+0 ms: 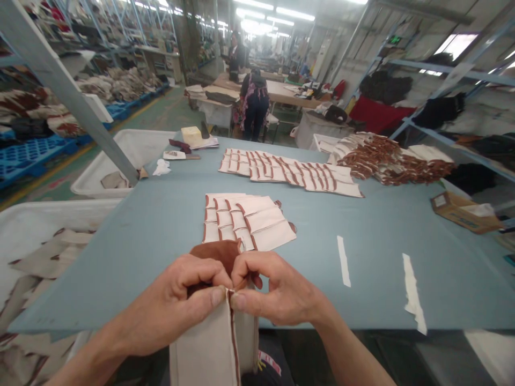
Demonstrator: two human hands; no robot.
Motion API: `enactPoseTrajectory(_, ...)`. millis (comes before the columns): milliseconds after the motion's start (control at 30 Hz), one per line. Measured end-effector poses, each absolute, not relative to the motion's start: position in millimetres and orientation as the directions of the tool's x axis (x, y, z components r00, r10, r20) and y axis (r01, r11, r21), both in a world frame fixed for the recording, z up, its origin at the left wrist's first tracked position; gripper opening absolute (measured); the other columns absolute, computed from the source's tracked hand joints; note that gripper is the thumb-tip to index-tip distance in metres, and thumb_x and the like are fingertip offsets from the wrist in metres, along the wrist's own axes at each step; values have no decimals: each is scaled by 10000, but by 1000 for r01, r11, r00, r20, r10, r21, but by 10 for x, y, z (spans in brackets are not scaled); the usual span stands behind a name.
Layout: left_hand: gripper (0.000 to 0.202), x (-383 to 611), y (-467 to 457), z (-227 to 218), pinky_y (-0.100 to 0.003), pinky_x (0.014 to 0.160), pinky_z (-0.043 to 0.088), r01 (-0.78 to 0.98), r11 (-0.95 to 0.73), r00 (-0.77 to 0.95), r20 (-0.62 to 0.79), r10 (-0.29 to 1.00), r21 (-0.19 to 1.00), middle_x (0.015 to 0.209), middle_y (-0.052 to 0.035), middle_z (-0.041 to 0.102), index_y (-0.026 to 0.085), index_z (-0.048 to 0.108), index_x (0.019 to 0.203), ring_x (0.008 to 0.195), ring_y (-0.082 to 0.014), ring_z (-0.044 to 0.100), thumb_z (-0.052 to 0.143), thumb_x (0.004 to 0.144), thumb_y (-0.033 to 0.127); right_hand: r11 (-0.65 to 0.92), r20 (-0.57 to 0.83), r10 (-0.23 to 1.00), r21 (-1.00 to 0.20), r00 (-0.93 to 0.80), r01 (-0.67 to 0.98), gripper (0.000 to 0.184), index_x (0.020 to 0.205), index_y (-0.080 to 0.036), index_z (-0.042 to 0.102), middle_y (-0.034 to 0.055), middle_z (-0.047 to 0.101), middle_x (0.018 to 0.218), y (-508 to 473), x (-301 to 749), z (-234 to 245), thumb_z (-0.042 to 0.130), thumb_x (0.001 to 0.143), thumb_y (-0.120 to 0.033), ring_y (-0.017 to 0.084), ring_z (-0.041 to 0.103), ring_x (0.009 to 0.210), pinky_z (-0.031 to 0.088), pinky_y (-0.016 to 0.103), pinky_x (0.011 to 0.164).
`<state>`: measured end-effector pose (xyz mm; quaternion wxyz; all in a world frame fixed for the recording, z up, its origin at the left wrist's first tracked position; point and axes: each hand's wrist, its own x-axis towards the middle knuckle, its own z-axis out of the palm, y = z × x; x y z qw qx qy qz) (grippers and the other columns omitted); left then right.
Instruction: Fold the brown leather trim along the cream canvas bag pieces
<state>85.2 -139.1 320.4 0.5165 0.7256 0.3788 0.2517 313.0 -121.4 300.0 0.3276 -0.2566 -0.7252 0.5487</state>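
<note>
Pinching cream fabric piece point(201, 343) at top of brown-edged seam point(234, 343): our left hand point(179, 300) and right hand point(277, 292), thumbs side by side, fingers closed on fabric. We hold piece at near edge of blue-grey table point(378, 230). Fanned cream panels point(267, 222) lie just beyond; two pale strips point(344, 261) right.
</note>
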Motion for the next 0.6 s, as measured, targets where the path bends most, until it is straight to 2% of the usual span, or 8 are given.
enactPoseTrajectory(133,311,822,-1382,3277,-211,535,327,323,-196,635,-58,771,926,631,66,454,196,579,704,569,-102,421,502,982,310,263,177,734,-964,-656,34,208,771,-211,596,-57,567,711,-1238,3094,3035,743,884,-306,112,474,643,377,230,609)
enactPoseTrajectory(300,352,816,-1406,3385,-201,540,325,406,-294,605,-13,796,865,629,64,416,200,525,673,572,-99,417,447,1008,279,400,254,844,-885,-473,239,217,696,-214,547,-59,568,657,-1383,2977,3103,732,808,-225,113,497,620,361,244,612)
enactPoseTrajectory(400,329,770,-1418,3404,-197,528,321,338,-231,627,-35,779,912,637,70,451,193,598,714,575,-99,416,563,1000,353,438,291,860,-843,-420,312,215,695,-213,568,-45,607,658,-1453,2948,3150,752,802,-242,124,531,626,363,260,620)
enactPoseTrajectory(500,318,707,-1404,3391,-198,503,297,274,-125,659,-92,746,953,624,77,454,189,623,731,568,-99,379,671,967,397,397,246,847,-882,-472,253,157,783,-207,646,-31,687,731,-1455,2975,3164,777,853,-256,126,590,665,422,244,650)
enactPoseTrajectory(600,299,653,-1386,3369,-192,544,337,277,-126,675,-100,731,952,638,61,512,186,626,726,594,-104,431,634,984,337,378,237,789,-915,-567,143,119,905,-205,690,-14,746,845,-1426,3021,3139,776,944,-278,120,637,716,481,219,685)
